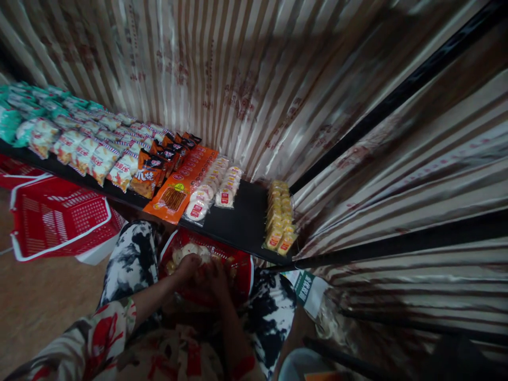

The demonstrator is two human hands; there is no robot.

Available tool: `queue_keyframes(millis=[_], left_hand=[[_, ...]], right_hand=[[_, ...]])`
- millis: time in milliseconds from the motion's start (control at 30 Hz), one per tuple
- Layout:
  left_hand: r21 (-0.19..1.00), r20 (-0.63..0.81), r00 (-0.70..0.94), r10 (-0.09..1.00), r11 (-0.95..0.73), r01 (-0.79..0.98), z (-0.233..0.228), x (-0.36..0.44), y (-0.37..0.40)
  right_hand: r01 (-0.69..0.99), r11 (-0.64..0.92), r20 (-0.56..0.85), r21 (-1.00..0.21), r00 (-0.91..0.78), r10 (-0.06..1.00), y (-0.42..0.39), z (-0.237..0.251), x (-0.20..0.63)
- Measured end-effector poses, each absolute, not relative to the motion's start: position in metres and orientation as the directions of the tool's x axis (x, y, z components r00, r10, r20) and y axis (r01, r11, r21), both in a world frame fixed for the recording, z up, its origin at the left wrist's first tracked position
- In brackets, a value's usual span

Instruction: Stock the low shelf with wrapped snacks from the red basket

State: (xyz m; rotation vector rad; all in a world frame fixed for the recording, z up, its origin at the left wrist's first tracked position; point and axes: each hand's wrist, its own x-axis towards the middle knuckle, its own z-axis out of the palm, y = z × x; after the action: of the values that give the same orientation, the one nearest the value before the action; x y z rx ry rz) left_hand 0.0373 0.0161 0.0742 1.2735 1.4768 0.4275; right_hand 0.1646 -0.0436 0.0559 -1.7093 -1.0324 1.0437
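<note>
Both my hands reach into a red basket (243, 267) resting on my lap, just below the edge of a black shelf (242, 219). My left hand (187, 266) rests on clear packs of pale round snacks (189, 250) in the basket; whether it grips one I cannot tell. My right hand (217, 280) lies among the packets beside it, fingers curled, its grip hidden in the dim light. On the shelf above lie rows of round white cake packs (210, 189), an orange snack bag (174, 197) and a stack of yellow packets (280, 222).
Many more snack bags (85, 151) line the shelf to the left. A second red basket (59, 217) stands on the brown floor at the left. Striped foil curtains (254, 79) hang behind and to the right. A green-and-white carton (307, 290) sits by my right knee.
</note>
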Motion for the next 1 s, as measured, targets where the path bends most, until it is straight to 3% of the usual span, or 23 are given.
queue_keyframes(millis=[200,367,500,800,1000], left_hand=[[0.874,-0.478,0.184,0.859,0.442,0.204,0.089,0.039,0.006],[0.877,-0.475,0.239,0.847,0.479,0.047,0.102,0.039,0.000],[0.886,-0.464,0.255,0.848,0.447,0.125,0.115,0.039,-0.001],[0.886,-0.259,0.361,0.896,0.071,0.459,0.153,0.040,0.009],[0.930,-0.244,0.372,0.895,0.106,0.353,0.179,0.054,0.024]], right_hand=[[0.030,-0.350,-0.308,-0.936,0.409,0.859,-0.050,0.072,0.163],[0.019,-0.355,-0.318,-0.935,0.402,0.858,-0.053,0.079,0.171],[0.079,-0.356,-0.304,-0.931,0.371,0.878,-0.052,0.097,0.180],[0.122,-0.316,-0.249,-0.941,0.382,0.890,-0.043,0.167,0.194],[0.003,-0.256,-0.240,-0.967,0.331,0.912,-0.022,0.192,0.205]])
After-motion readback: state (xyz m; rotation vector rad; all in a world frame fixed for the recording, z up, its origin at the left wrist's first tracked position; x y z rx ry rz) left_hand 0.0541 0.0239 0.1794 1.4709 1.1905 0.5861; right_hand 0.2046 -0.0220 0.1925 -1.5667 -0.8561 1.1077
